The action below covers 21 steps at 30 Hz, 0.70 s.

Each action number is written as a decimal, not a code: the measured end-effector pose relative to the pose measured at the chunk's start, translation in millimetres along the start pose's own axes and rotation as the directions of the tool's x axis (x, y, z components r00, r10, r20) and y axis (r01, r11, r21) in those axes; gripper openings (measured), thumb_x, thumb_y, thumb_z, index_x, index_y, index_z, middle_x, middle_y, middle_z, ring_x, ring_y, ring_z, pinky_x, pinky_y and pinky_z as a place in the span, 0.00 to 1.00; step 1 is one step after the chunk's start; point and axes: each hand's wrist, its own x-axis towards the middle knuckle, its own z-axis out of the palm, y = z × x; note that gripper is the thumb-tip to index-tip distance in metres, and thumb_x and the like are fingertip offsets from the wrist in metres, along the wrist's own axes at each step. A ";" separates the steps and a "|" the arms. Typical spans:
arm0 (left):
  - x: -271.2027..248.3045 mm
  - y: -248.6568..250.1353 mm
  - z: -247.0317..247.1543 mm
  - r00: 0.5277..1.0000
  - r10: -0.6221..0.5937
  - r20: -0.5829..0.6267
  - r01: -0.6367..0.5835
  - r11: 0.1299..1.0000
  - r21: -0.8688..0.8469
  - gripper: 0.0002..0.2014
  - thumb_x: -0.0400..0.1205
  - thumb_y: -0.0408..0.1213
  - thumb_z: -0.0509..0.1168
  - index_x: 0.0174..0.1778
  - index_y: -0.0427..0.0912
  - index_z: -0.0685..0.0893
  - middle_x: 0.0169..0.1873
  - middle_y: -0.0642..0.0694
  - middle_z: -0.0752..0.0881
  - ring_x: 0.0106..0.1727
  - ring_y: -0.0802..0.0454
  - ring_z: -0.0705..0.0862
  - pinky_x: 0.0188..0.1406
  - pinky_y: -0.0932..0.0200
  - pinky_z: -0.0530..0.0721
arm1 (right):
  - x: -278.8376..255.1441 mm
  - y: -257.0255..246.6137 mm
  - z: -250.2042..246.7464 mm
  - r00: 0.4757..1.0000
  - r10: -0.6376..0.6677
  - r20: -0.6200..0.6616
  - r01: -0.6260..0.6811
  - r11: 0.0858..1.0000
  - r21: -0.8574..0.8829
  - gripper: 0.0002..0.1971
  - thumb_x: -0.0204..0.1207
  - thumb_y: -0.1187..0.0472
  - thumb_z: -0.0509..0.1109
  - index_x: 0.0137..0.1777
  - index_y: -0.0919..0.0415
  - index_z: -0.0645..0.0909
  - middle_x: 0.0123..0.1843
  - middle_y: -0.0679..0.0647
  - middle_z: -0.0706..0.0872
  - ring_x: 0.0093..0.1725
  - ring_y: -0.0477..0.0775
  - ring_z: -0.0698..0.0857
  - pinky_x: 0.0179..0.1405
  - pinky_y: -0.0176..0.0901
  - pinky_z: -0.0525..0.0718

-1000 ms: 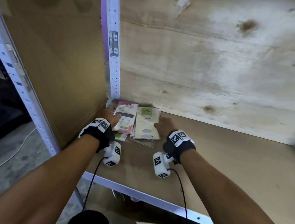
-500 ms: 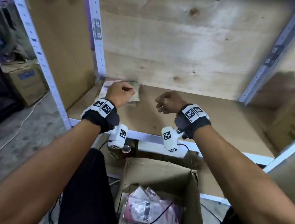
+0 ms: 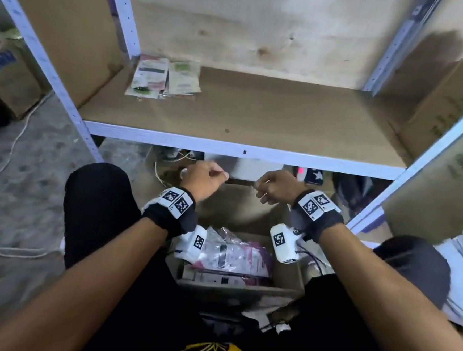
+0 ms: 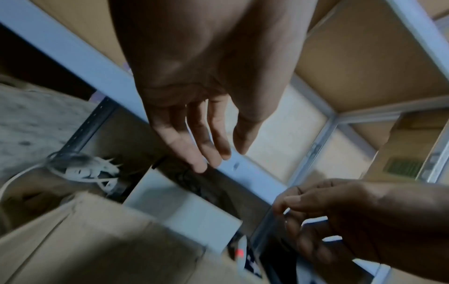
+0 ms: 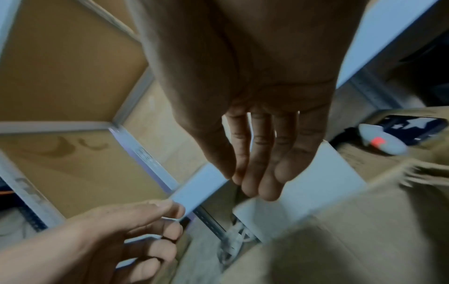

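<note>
Hands (image 3: 205, 177) (image 3: 276, 185) down from rearward-pointing packets (image 3: 166, 77)

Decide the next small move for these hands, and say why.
Probably lower the left hand and right hand into the box for more packets. Both hover empty above it, and only a small pile lies on the shelf.

2 hands, left hand (image 3: 205, 180) and right hand (image 3: 278, 187); 1 open cardboard box (image 3: 240, 291); 2 packet piles (image 3: 152, 76) on 1 shelf (image 3: 257, 113).
</note>
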 end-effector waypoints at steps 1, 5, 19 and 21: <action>-2.0 -8.5 12.1 0.999 -0.024 0.041 0.021 0.998 0.059 0.07 0.78 0.47 0.72 0.42 0.48 0.89 0.40 0.46 0.92 0.50 0.43 0.90 0.58 0.51 0.86 | 3.5 12.3 7.3 1.000 0.008 0.020 -0.007 1.000 -0.013 0.04 0.80 0.68 0.69 0.43 0.64 0.83 0.37 0.62 0.88 0.29 0.54 0.84 0.26 0.37 0.81; -3.8 -37.5 56.6 0.963 -0.161 0.217 0.121 0.975 0.186 0.12 0.82 0.46 0.67 0.42 0.42 0.91 0.43 0.41 0.93 0.47 0.41 0.91 0.53 0.50 0.89 | 23.2 56.1 34.3 0.994 0.073 0.085 -0.063 0.992 -0.111 0.05 0.81 0.67 0.68 0.47 0.67 0.86 0.39 0.60 0.89 0.30 0.52 0.85 0.30 0.39 0.86; 35.6 -122.1 135.2 0.764 -0.537 0.356 0.387 0.824 0.413 0.16 0.85 0.37 0.61 0.56 0.32 0.90 0.56 0.31 0.89 0.60 0.33 0.87 0.60 0.46 0.86 | 115.1 150.7 112.5 0.909 0.331 0.254 -0.199 0.879 -0.433 0.16 0.84 0.60 0.61 0.57 0.70 0.86 0.57 0.66 0.89 0.57 0.65 0.89 0.60 0.51 0.87; 37.3 -133.6 143.4 0.737 -0.554 0.388 0.414 0.823 0.389 0.15 0.86 0.34 0.60 0.58 0.29 0.88 0.56 0.30 0.89 0.59 0.33 0.87 0.59 0.45 0.86 | 116.2 159.2 125.4 0.896 0.321 0.307 -0.118 0.838 -0.532 0.15 0.82 0.60 0.63 0.58 0.67 0.87 0.58 0.63 0.90 0.57 0.62 0.89 0.57 0.46 0.86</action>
